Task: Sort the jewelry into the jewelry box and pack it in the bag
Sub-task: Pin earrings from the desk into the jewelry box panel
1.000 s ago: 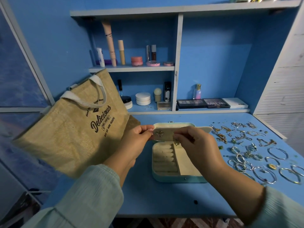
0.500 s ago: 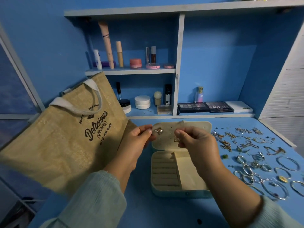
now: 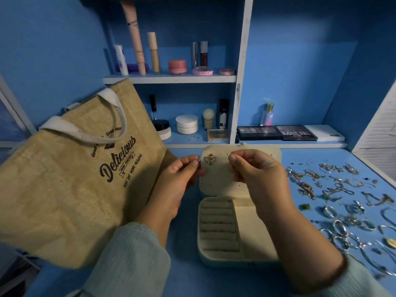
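Currently left hand (image 3: 182, 176) pinches the jewelry box (image 3: 225, 232) lid's left edge; right hand (image 3: 255, 170) fingers curled at the lid, contents unclear; bag (image 3: 70, 179) frame-left, jewelry (image 3: 342, 200) right on surface (image 3: 188, 279).

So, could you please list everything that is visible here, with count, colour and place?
beige jute tote bag: one, tan with brown print, left on the table
cream jewelry box: one, open, table centre
gold winged earring: one, pinned on the box lid panel
loose rings, bangles and chains: many, silver and gold, right on the blue table
cosmetics: many, pink, white, black, on the shelves
eyeshadow palettes: two, black, lower shelf
hands: left pinches the lid panel edge; right pinches at the panel, item hidden
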A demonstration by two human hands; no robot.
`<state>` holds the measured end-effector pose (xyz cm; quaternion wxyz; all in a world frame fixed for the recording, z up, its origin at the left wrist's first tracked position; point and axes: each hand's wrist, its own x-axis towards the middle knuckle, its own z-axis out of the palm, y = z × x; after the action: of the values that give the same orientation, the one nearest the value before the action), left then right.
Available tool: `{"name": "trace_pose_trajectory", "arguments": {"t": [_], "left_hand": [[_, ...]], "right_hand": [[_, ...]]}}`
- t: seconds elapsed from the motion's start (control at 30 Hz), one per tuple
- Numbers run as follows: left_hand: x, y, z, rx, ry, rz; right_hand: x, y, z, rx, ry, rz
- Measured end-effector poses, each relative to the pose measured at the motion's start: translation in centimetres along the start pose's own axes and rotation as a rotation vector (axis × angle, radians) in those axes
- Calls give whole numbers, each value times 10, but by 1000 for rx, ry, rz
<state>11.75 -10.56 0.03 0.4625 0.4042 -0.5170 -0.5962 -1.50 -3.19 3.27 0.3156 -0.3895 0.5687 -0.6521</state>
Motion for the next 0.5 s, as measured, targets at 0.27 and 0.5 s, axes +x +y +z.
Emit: {"name": "trace_pose_trajectory", "arguments": {"t": [0.27,0.5], "left_hand": [[-1,-7,-3,-77,-61,72],[-1,-8,-4,-100,-71,81]], "right_hand": [[4,5,1,48,5,85],[2,6,-3,11,-4,35]]}}
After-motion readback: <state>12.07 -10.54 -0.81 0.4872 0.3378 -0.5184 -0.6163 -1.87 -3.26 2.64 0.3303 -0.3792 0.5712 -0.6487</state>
